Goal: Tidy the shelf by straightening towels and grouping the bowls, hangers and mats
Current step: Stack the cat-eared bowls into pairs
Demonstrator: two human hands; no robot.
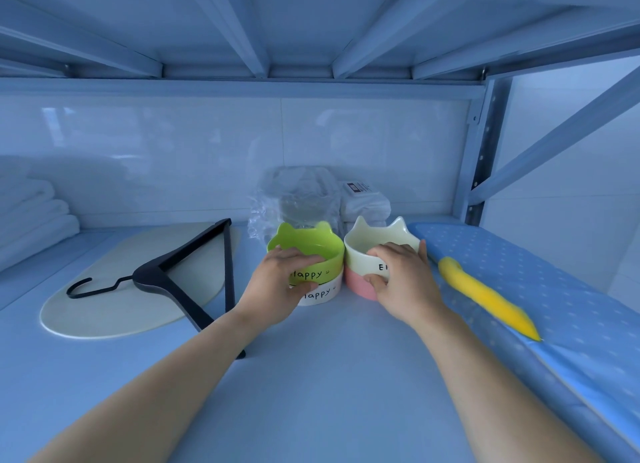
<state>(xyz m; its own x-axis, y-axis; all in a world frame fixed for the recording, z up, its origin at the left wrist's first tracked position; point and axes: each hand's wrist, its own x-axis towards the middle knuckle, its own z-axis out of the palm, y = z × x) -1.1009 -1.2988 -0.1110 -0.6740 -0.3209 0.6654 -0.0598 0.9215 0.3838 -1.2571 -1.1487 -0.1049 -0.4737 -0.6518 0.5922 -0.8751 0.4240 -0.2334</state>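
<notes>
At centre of frame, on the shelf (311,376): green bowl (329,254) nested in white bowl (322,294), close against cream bowl (374,244) seated on pink base (356,282). Cannot tell whether cream and pink form one bowl or two. Grip of left hand (277,282): wrapped on green bowl, fingers over the near rim, thumb low at the seam with white bowl. Grip of right hand (401,275): wrapped on cream bowl, fingers hooked over the rim, thumb at the pink seam. Treat as glazed ceramic, judging by the sheen: rigid, moderately heavy, smooth and slippery, liable to chip at the pointed ear tabs on the far rim. Take hold across the wall, fingers inside and thumb outside, or cup from below. Avoid lifting by the ears. Expect an upper bowl to lift free of the lower; support the lower one when moving a stack. Slide rather than lift where possible, and avoid knocking rims together. At left of frame: black hanger (156,272) lying across oval mat (104,310). At far left: folded towels (31,216). Behind the bowls: plastic-wrapped packs (301,199). Along the right of frame: blue dotted ironing board (519,261) carrying a blurred yellow item (485,296). Bowls judged grouped.
</notes>
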